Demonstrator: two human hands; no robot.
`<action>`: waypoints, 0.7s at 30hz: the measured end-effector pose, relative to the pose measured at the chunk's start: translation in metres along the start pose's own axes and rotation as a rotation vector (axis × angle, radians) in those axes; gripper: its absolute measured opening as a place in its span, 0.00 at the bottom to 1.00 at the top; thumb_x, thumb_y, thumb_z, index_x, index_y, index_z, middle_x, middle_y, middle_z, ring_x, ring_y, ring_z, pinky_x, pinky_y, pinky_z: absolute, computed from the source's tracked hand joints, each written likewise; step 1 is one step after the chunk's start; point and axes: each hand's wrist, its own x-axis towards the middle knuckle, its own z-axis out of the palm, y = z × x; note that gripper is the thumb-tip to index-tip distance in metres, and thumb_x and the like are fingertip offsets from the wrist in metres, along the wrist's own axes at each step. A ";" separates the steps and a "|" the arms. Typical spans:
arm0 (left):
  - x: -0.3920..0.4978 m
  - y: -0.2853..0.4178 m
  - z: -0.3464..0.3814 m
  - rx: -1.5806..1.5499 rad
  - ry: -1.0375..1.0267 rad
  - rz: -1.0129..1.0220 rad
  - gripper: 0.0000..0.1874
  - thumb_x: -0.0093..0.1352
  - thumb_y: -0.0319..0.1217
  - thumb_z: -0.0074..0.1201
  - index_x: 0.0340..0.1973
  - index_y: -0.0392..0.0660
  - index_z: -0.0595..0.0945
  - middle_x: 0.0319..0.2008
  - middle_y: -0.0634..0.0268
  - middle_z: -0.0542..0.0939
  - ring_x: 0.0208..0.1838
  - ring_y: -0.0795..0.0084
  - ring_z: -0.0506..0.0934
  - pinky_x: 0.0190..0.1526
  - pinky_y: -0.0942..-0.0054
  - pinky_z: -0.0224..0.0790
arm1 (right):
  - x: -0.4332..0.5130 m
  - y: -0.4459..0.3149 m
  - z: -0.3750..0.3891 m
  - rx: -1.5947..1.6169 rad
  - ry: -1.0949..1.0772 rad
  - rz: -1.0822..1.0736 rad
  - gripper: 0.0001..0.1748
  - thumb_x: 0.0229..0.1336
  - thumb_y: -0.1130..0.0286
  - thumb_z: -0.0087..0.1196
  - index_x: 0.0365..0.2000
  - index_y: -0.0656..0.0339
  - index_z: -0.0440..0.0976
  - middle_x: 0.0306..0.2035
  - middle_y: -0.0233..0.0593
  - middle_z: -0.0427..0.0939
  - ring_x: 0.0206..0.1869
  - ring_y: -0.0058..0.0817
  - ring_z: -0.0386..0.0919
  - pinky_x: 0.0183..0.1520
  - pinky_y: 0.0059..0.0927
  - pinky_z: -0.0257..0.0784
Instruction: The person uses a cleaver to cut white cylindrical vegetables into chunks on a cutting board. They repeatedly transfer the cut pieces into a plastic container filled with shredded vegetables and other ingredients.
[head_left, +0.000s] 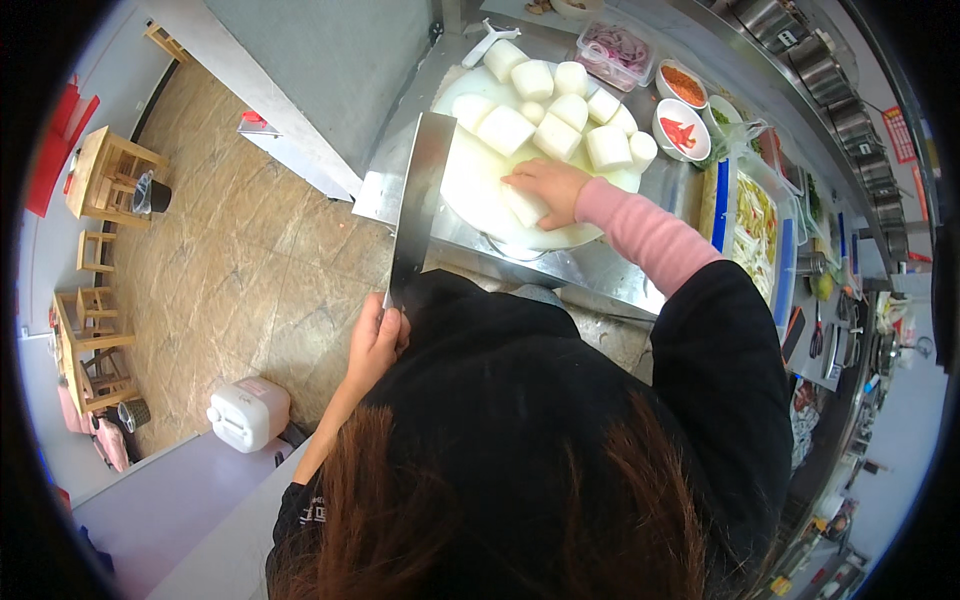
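At the left of my body, my left hand (375, 336) grips the handle of a cleaver (422, 199). Its broad steel blade points away from me, beside the cutting board's left edge. My right hand (551, 187), in a pink sleeve cuff, is on a peeled white radish chunk (524, 208) near the front of the round white cutting board (469, 176), fingers over its far side. Behind it, several more peeled white radish chunks (556, 136) are crowded on the board's far half. The palm side of my right hand is hidden.
A white peeler (487, 43) lies behind the board. On the steel counter (607, 271) stand a plastic box of sliced red onion (615, 49), a bowl of red pepper pieces (681, 132), a bowl of orange-red seasoning (682, 84) and a tub of pickled vegetables (754, 232). A white jerrycan (251, 415) is left behind me.
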 end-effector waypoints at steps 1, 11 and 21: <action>0.000 0.000 0.000 -0.010 -0.001 -0.011 0.13 0.76 0.40 0.41 0.41 0.42 0.67 0.20 0.71 0.67 0.20 0.83 0.63 0.21 0.83 0.54 | 0.000 -0.001 -0.001 -0.043 -0.011 0.029 0.44 0.35 0.60 0.64 0.58 0.58 0.64 0.52 0.44 0.70 0.55 0.40 0.67 0.59 0.39 0.62; 0.006 -0.004 0.001 -0.018 -0.058 0.015 0.14 0.76 0.40 0.42 0.42 0.41 0.67 0.20 0.70 0.67 0.20 0.83 0.63 0.21 0.83 0.53 | 0.010 -0.038 0.001 -0.037 -0.070 0.583 0.43 0.35 0.46 0.62 0.49 0.65 0.68 0.43 0.49 0.74 0.49 0.40 0.72 0.55 0.38 0.64; 0.010 -0.005 -0.004 0.052 -0.086 0.024 0.14 0.76 0.40 0.40 0.42 0.40 0.67 0.20 0.71 0.68 0.21 0.83 0.63 0.22 0.83 0.54 | 0.000 -0.035 -0.007 -0.154 0.022 0.297 0.49 0.39 0.53 0.65 0.63 0.51 0.58 0.49 0.38 0.75 0.55 0.35 0.69 0.57 0.37 0.59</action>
